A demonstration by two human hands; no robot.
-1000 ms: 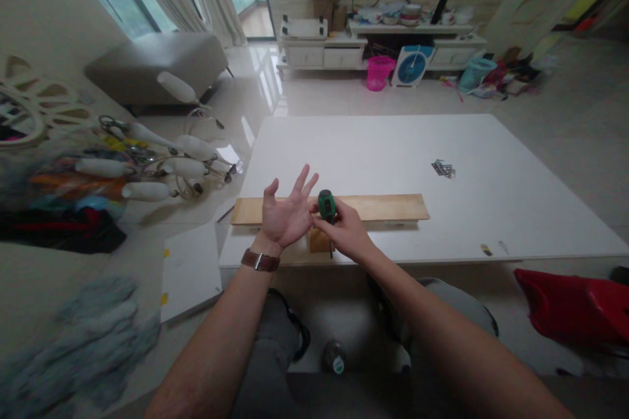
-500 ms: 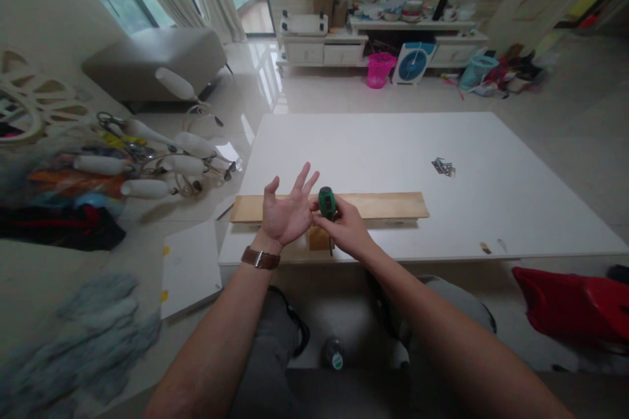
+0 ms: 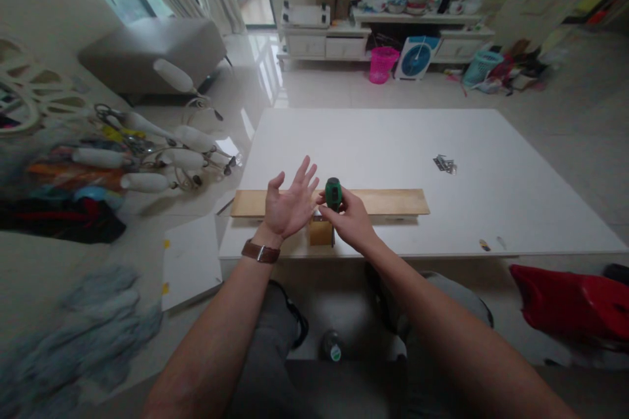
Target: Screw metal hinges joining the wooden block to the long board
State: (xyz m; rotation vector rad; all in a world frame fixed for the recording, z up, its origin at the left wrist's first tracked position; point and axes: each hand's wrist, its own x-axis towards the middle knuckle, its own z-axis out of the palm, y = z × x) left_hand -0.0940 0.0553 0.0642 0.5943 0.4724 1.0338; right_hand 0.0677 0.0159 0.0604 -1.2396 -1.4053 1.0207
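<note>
— Anything different from a second ago?
— Barely. Right hand (image 3: 351,222) still pinching green screwdriver (image 3: 333,192) upright at wooden block (image 3: 320,232), near table (image 3: 393,137) edge, nudged slightly right. Left hand (image 3: 289,206) spread open just beside.

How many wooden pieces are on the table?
2: a long plank across the table, and a small block at its near edge by the screwdriver in the right hand. Others may be hidden.

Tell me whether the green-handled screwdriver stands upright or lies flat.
Upright: the green-handled screwdriver is held handle-up by the right hand, over the small wooden block.
</note>
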